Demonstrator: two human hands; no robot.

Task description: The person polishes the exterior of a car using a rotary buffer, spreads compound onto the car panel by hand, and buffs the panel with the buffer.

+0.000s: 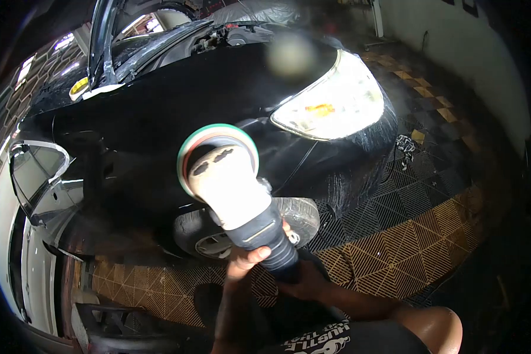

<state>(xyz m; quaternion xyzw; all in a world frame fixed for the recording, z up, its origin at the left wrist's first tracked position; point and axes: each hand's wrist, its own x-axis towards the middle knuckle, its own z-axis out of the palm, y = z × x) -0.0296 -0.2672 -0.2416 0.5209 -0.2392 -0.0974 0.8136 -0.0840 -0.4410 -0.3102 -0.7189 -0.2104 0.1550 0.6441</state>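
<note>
A polisher with a worn white head and a black ribbed grip slants up from my body toward the car. Its round green-edged pad faces the black front fender; whether it touches the paint I cannot tell. My left hand is closed around the ribbed grip, thumb on top. My right hand is at the grip's rear end, wrapped around it in shadow, its fingers mostly hidden. To the right of the pad is the car's headlight, and below is the front tyre.
A yellow tape roll sits near the windscreen base; the bonnet is raised. The side mirror juts out at left. A cord or chain lies on the black and tan tiled floor. A wall stands at right.
</note>
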